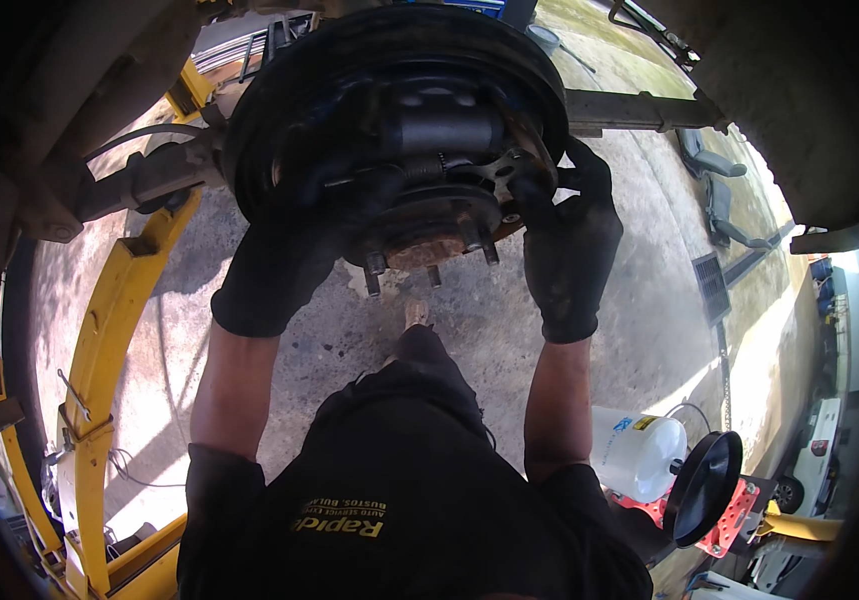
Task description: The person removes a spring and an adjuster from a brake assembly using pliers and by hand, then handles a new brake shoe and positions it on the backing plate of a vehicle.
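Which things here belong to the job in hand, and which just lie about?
Seemingly in the job:
- round black metal brake plate
- rusty metal hub with studs
- flat grey metal lever, beside the black-gloved right hand

Seemingly lying about:
- white cylindrical tank
- round black pan
- silver metal wrench

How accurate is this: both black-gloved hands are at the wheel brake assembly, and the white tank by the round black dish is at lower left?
One thing is wrong: the head view shows the white tank by the round black dish at lower right. The left hand and right hand, both black-gloved, are indeed at the wheel brake assembly.
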`<state>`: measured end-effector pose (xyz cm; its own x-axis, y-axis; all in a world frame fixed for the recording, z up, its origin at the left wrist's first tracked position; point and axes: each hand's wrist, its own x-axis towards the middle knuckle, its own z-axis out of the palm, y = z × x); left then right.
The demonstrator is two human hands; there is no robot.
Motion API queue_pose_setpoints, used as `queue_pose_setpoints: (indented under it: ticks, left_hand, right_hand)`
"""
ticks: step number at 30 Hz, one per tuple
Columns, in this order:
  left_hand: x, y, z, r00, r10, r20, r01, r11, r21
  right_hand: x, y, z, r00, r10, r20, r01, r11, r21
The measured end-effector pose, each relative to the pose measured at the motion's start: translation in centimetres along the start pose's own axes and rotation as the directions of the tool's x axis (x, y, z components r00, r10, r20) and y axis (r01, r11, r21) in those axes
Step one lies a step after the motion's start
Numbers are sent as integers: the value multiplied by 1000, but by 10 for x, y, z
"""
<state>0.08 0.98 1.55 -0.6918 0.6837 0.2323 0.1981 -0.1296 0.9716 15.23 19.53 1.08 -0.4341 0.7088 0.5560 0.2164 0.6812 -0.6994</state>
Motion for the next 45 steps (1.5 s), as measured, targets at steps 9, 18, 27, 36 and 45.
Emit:
queue_pose_setpoints:
  ticks: [9, 18, 27, 36, 45]
  left_hand:
    - [-1, 19, 0, 999, -44, -3, 44, 986, 160]
    - [7, 28, 3, 994, -112, -19, 112, 939, 324]
    - [18, -12, -33, 970, 146, 194, -238, 730, 640]
    - [19, -7, -37, 976, 142, 165, -217, 672, 708]
    - [25, 13, 1, 964, -80, 252, 146, 956, -255]
  right_hand:
    - [-2, 6, 2, 1000, -2, -3, 3, 990, 144]
    - [-5, 18, 10, 998, -34, -51, 44, 977, 209]
    - [-6, 16, 19, 974, -115, -194, 166, 948, 273]
    - [-1, 15, 17, 969, -110, -221, 162, 958, 236]
    - [-2, 21, 15, 967, -53, -249, 130, 945, 301]
